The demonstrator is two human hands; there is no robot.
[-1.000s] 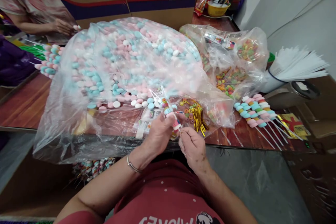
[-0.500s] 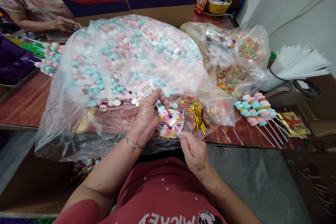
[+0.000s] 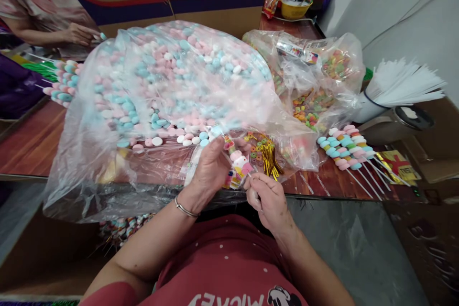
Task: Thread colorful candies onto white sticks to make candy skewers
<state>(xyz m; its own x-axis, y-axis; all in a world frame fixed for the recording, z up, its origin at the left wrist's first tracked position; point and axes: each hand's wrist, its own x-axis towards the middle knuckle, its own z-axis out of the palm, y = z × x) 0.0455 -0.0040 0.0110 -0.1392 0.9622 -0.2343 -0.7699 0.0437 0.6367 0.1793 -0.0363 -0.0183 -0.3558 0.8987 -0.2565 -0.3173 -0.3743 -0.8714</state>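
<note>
At the near edge of the surface point(image 3: 32, 148), the left hand point(image 3: 210, 172) is closed around the upper part of a candy skewer point(image 3: 234, 155), fingers wrapped over its printed clear sleeve point(image 3: 236, 174). The right hand point(image 3: 267, 198) is pinched shut on the thin white stick point(image 3: 248, 182) just below. The two hands sit close together, almost touching.

The skewer looks very light. Its stacked sweets seem soft and easily squashed, and the stick is thin and likely to bend, so the firm hold belongs on the stick, with only a gentle grip around the sweets. The sleeve is probably slick and crinkly.

Just beyond the hands lie gold twist ties point(image 3: 270, 160) and loose ring sweets point(image 3: 256, 150), under the lip of a big plastic bag point(image 3: 172, 76) of pink, blue and white sweets. Finished skewers point(image 3: 346, 148) lie toward the right edge, near a bundle of white sticks point(image 3: 401, 88). Another person's hand point(image 3: 79, 33) works at the far left corner.
</note>
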